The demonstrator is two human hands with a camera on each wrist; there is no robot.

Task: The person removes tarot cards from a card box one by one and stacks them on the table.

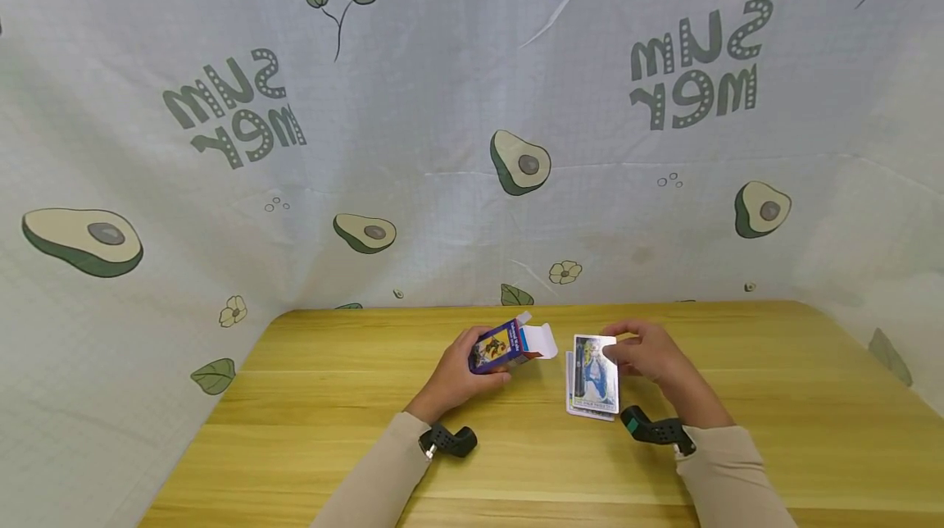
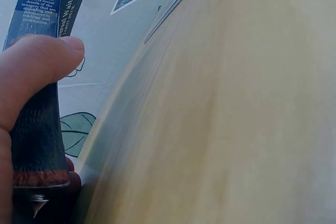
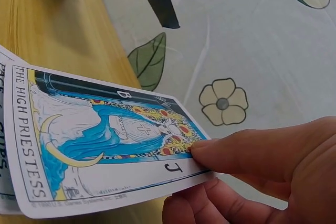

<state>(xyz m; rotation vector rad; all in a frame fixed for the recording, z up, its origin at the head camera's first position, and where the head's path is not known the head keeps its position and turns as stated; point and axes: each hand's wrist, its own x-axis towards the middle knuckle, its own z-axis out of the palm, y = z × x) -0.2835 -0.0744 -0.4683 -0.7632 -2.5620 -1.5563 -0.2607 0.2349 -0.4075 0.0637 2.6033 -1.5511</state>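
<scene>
My left hand [image 1: 459, 370] grips a purple tarot card box [image 1: 494, 349] whose white end flap [image 1: 542, 340] stands open toward the right. In the left wrist view the thumb lies across the box's dark printed side [image 2: 37, 114]. My right hand [image 1: 652, 357] pinches a tarot card [image 3: 121, 140] by its upper right edge, between thumb and fingers. "The High Priestess" is printed along its lower end. Under it, another card [image 1: 569, 384] lies on the table, mostly hidden; whether more cards lie below cannot be told.
The yellow wood-grain table [image 1: 332, 430] reaches back to a pale cloth [image 1: 435, 102] printed with avocados, leaves and mirrored lettering. Black camera mounts sit on the left wrist [image 1: 450, 439] and right wrist [image 1: 656, 430].
</scene>
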